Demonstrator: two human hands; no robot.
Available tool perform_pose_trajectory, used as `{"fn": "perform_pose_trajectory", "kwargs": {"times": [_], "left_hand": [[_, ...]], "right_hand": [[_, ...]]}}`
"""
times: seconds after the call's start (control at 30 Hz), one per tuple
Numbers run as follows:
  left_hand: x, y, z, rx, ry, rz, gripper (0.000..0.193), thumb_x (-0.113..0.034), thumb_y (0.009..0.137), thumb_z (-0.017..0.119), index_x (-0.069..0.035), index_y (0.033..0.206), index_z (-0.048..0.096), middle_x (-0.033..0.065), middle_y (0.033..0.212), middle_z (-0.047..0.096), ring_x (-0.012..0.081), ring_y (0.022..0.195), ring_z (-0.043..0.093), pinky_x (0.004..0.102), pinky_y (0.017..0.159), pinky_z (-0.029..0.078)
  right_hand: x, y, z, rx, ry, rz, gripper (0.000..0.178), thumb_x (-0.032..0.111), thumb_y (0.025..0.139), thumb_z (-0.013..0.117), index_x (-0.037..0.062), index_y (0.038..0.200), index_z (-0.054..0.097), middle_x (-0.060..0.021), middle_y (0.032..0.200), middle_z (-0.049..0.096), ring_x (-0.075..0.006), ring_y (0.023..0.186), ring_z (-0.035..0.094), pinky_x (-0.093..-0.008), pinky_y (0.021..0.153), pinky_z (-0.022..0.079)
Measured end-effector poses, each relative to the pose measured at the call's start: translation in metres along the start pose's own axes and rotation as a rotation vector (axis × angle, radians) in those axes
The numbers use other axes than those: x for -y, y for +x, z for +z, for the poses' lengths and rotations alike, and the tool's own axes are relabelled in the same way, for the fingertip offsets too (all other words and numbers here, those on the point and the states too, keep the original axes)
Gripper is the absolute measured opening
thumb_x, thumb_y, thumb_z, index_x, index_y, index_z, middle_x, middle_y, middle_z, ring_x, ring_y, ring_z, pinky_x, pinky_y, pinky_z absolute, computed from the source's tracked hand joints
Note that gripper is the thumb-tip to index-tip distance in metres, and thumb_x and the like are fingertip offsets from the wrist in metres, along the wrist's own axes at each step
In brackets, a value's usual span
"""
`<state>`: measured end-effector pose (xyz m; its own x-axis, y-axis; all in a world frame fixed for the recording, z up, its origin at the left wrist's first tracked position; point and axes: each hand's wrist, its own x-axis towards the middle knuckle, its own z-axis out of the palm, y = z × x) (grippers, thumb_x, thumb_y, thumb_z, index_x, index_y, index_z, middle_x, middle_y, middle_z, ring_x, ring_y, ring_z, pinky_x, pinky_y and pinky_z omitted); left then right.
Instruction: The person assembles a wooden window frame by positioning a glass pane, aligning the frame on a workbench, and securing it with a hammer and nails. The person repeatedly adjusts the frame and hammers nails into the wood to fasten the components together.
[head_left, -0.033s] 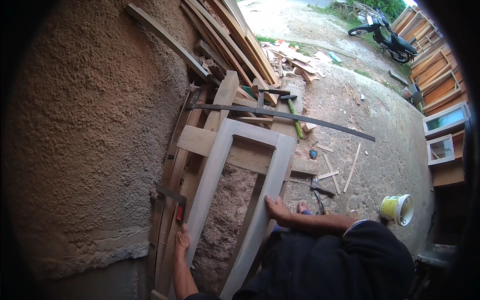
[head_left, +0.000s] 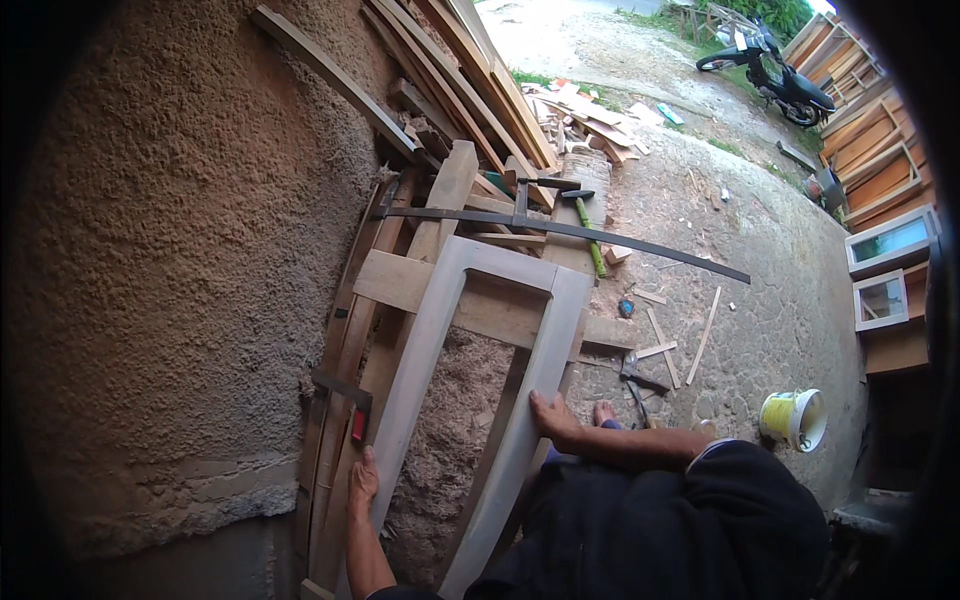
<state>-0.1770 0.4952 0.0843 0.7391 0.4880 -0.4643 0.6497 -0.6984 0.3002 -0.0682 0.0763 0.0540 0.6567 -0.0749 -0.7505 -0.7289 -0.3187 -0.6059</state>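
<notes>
A pale wooden frame [head_left: 418, 350], long and narrow with an open middle, lies across rough timber supports [head_left: 400, 280] in front of me. My left hand [head_left: 363, 482] is closed on the outer edge of its left rail. Against the outer edge of the right rail, my right hand [head_left: 560, 420] grips the wood. Just beyond my left hand is a small tool with a dark flat blade and a red part [head_left: 358, 424]. A long metal bar clamp [head_left: 640, 245] lies crosswise past the frame's far end. The fingers beneath the rails are hidden.
A green-handled hammer [head_left: 590, 238] rests on a plank by the clamp. On the ground at right lie a tape measure [head_left: 626, 307], wood strips [head_left: 705, 337], a hatchet-like tool [head_left: 645, 381] and a white-yellow bucket [head_left: 793, 420]. A rough wall [head_left: 200, 250] rises at left, with leaning boards [head_left: 480, 90] beyond.
</notes>
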Motion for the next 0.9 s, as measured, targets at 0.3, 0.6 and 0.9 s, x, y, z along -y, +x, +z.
{"fn": "perform_pose_trajectory", "kwargs": {"times": [0.3,0.6,0.9], "left_hand": [[-0.005,0.010,0.005,0.015,0.029,-0.140,0.090,-0.073,0.098,0.024,0.007,0.112,0.066,0.0340,0.110,0.065,0.0521,0.106,0.060,0.0562,0.094,0.046],[-0.156,-0.047,0.054,-0.715,-0.128,0.244,0.038,-0.031,0.101,0.056,-0.001,0.123,0.061,0.0209,0.120,0.063,0.0413,0.112,0.058,0.0503,0.097,0.046],[-0.378,-0.116,0.186,-0.419,-0.286,0.613,0.027,-0.022,0.090,0.068,-0.006,0.112,0.068,0.0122,0.113,0.068,0.0344,0.105,0.063,0.0432,0.091,0.050]], "right_hand": [[0.030,-0.010,-0.020,0.234,0.309,0.084,0.076,0.060,0.097,0.053,-0.0017,0.140,0.043,-0.0253,0.126,0.060,-0.0305,0.118,0.061,-0.0410,0.091,0.054],[0.045,0.086,-0.175,0.458,-0.598,-0.788,0.045,0.041,0.099,0.054,0.0039,0.122,0.066,-0.0201,0.097,0.073,-0.0389,0.092,0.070,-0.0464,0.084,0.055],[0.123,0.254,-0.355,-0.260,-1.017,-0.783,0.056,0.043,0.093,0.064,0.0043,0.132,0.053,-0.0239,0.120,0.060,-0.0415,0.110,0.060,-0.0495,0.092,0.049]]}}
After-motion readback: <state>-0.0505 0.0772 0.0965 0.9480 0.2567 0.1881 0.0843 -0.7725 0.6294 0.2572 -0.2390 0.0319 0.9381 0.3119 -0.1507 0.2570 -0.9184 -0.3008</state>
